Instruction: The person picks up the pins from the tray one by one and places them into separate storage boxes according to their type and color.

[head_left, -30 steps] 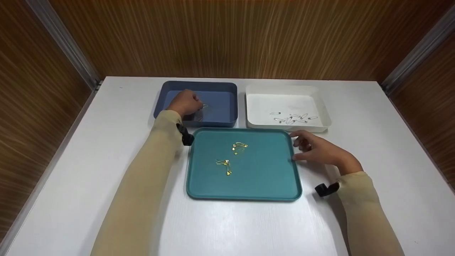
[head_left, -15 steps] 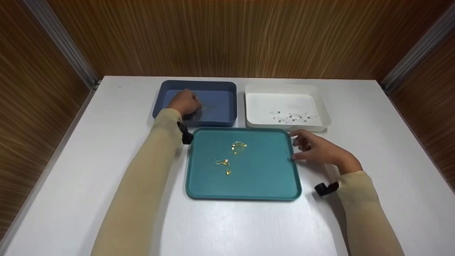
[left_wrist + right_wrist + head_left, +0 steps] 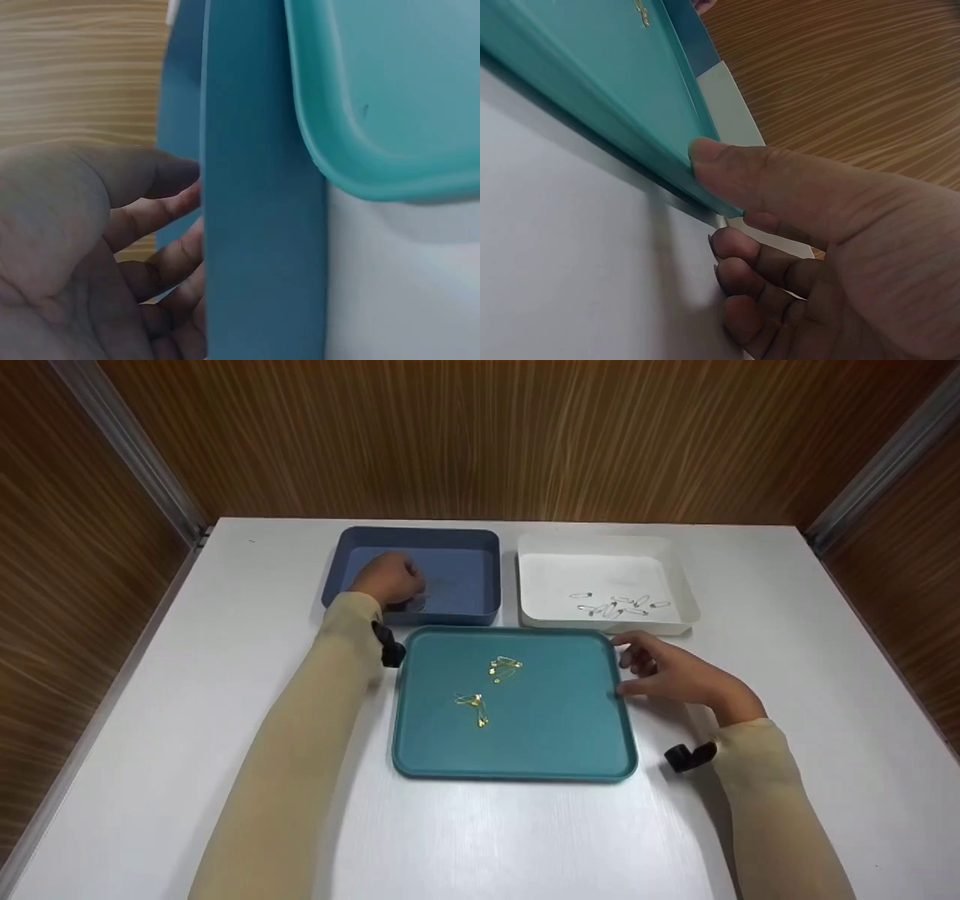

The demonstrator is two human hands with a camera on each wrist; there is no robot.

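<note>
White tabletop (image 3: 187, 675), walled by wood-grain panels on three sides; broad bare strips along its left, right and near edges.

Far left: dark blue rectangular plastic bin (image 3: 457, 540), its near wall just beside the teal tray's far rim. Left hand (image 3: 388, 579) sits inside the bin at its left near corner, over the floor. A few thin wire safety pins (image 3: 421, 601) lie just beside the fingertips. In the left wrist view the fingers (image 3: 154, 217) are loosely bent and slightly apart; whether they pinch a pin cannot be told.

Centre: flat teal rectangular plastic tray (image 3: 555, 735), with two small clusters of gold safety pins (image 3: 504, 668), well apart from every rim.

Far right: white rectangular plastic bin (image 3: 600, 547), narrow gap to the blue bin, holding a scatter of silver safety pins (image 3: 616, 607) near its front wall.

Right hand (image 3: 675, 675) rests on the table against the tray's right rim. Thumb (image 3: 727, 161) presses the rim; the other fingers curl loosely beneath, holding nothing.
</note>
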